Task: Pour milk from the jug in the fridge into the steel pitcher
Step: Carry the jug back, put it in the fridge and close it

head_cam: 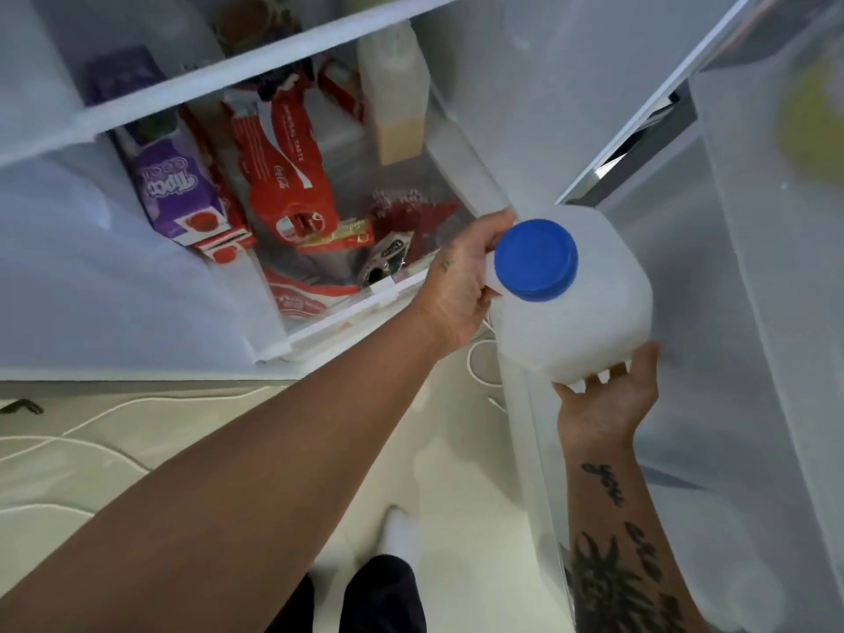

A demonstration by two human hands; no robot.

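We held the white plastic milk jug (580,308) in both hands at the open fridge, just above the edge of the door compartment (785,358). Our left hand (461,285) was closed around the jug's handle side near the neck, thumb up against the shoulder beside the blue screw cap (535,260), which was on. Our right hand (609,395) cupped the jug from below, fingers (603,374) spread and curled lightly against its lower corner, palm open rather than clenched. The jug stood nearly upright, its cap toward the camera, and looked full of milk.

Behind our left hand, the clear fridge drawer (388,285) held a purple carton (176,194), a red Coca-Cola multipack wrapper (287,171) and other red packets we could not read. A pale, cream-coloured bottle (395,98) stood at the drawer's back. A white shelf edge (219,79) crossed above them. A blurred yellow-green item (813,125) sat high in the door.

Below us lay a cream floor (228,431) with a white cable (477,363), our dark trouser leg (388,591) and a white sock (402,532). The steel pitcher was out of frame.
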